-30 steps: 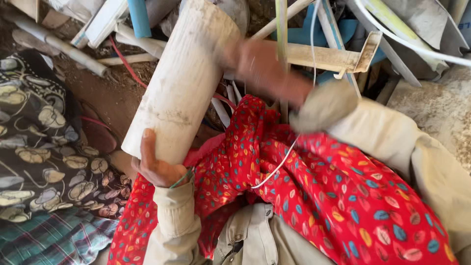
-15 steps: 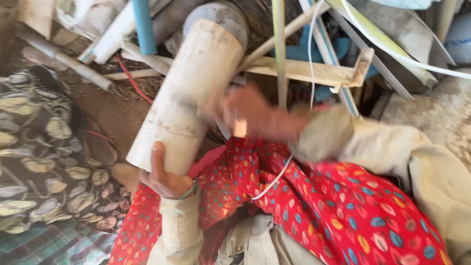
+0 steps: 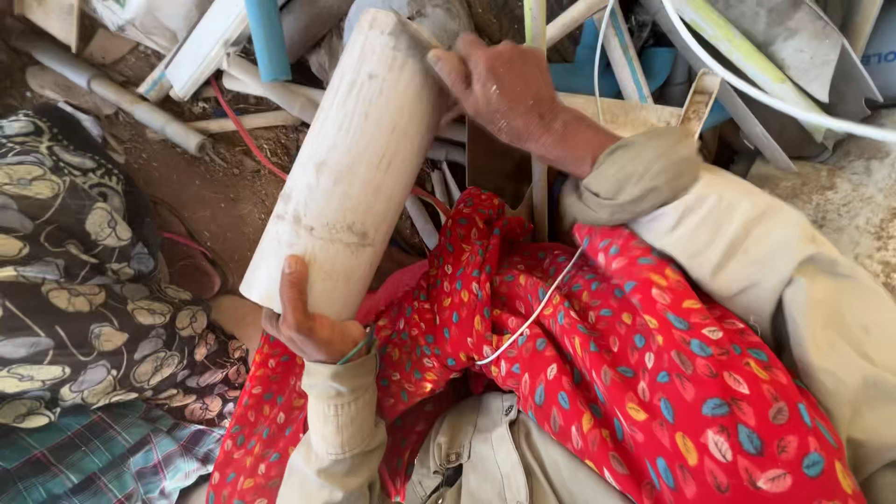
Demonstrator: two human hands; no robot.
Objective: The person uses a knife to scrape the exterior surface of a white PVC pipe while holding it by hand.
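A thick, dusty cream-white plastic pipe (image 3: 359, 159) slants from lower left up to the top middle. My left hand (image 3: 308, 322) cups its near end from below, thumb lying along the pipe's side. My right hand (image 3: 499, 84) rests on the far end, fingers pressed against the pipe's upper right edge. Both arms wear beige sleeves. A red cloth with small coloured leaf shapes (image 3: 597, 345) drapes over my lap under the pipe, with a thin white cord (image 3: 532, 317) lying across it.
A heap of thin white pipes (image 3: 121, 98), a blue tube (image 3: 269, 37), red wire (image 3: 245, 131) and wooden offcuts (image 3: 635, 112) lies on the dirt behind. A black floral fabric (image 3: 84, 280) and plaid cloth (image 3: 93, 462) sit at left.
My right hand has moved from below the pipe's right side up onto its far end. The pipe has tilted slightly and the view has shifted closer.
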